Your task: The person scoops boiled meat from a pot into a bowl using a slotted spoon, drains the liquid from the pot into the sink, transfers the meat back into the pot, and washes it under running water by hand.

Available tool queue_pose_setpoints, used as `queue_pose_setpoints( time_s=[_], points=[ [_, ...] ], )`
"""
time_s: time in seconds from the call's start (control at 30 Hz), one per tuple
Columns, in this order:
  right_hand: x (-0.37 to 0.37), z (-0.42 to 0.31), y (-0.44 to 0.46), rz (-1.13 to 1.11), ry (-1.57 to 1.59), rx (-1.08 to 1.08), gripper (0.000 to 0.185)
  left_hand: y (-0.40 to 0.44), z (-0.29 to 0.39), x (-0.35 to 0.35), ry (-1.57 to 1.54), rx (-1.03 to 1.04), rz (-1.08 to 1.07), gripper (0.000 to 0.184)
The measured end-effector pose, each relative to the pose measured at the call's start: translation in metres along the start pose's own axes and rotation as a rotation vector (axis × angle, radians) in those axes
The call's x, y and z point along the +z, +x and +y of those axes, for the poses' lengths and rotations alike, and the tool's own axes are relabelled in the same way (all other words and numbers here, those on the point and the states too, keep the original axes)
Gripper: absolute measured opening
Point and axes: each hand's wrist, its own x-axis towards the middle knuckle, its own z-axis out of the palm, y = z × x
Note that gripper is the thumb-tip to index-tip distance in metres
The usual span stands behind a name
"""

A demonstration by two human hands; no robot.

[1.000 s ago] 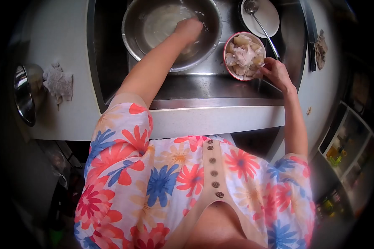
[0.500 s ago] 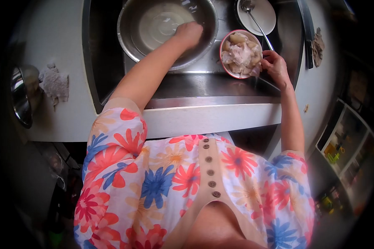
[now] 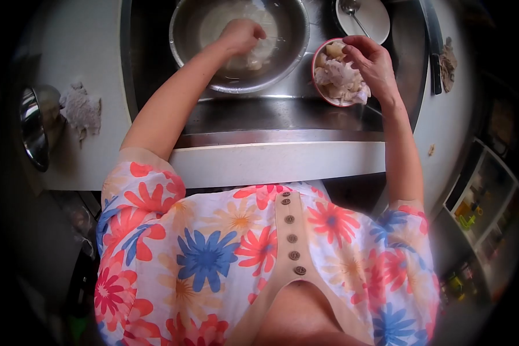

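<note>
My left hand [image 3: 242, 36] is over the large metal basin [image 3: 213, 85], which holds cloudy water. Its fingers are curled, and whatever they may grip is hidden. Just below it, something pale shows in the water. To the right stands a red-rimmed bowl [image 3: 314, 78] heaped with pale, wet chunks [image 3: 341, 78] that look like raw meat, some yellowish. My right hand [image 3: 375, 63] hovers at the bowl's right side, thumb and fingers apart above the chunks, with nothing visible between them.
Basin and bowl stand in a steel sink [image 3: 271, 115]. Behind the bowl lies a white plate [image 3: 376, 23] with a metal spoon [image 3: 357, 20]. A black-handled knife [image 3: 436, 69] and a crumpled cloth [image 3: 447, 63] lie right. At left are another cloth [image 3: 82, 112] and a metal bowl [image 3: 34, 130].
My left hand has moved left and up within the basin. My right hand has lifted from the bowl's lower right rim to above its upper right side. The view has shifted slightly.
</note>
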Motion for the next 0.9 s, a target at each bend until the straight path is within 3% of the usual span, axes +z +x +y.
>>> queue_pose_setpoints(
  time_s=[0.07,0.17,0.3,0.37,0.5,0.6,0.7,0.8,0.9],
  points=[
    [0.034,-0.005,0.016,-0.088,-0.134,-0.133,0.02,-0.007,-0.012,-0.008,0.238,-0.015,0.022,0.025],
    [0.098,-0.002,0.047,-0.277,-0.495,-0.289,0.026,-0.032,-0.012,-0.012,0.522,-0.028,-0.13,0.03],
    [0.157,-0.003,0.068,-0.65,-0.846,-0.156,0.033,-0.036,-0.014,0.001,0.468,-0.065,-0.269,0.037],
    [0.171,-0.006,0.073,-0.8,-0.899,-0.106,0.036,-0.04,-0.016,0.005,0.336,-0.042,-0.2,0.029],
    [0.178,-0.015,0.057,-0.684,-0.851,-0.067,0.035,-0.04,-0.017,0.01,0.295,-0.041,-0.212,0.026],
    [0.184,0.007,0.068,-0.734,-0.754,-0.154,0.034,-0.036,-0.026,0.019,0.289,-0.079,-0.139,0.032],
    [0.174,-0.005,0.072,-0.865,-0.885,-0.207,0.037,-0.035,-0.018,0.018,0.338,-0.161,-0.204,0.027],
    [0.168,-0.015,0.075,-0.977,-0.874,-0.173,0.042,-0.036,-0.012,0.015,0.391,-0.13,-0.219,0.027],
    [0.161,-0.014,0.075,-1.064,-0.673,-0.111,0.045,-0.038,-0.012,0.007,0.341,-0.091,-0.297,0.026]
  ],
)
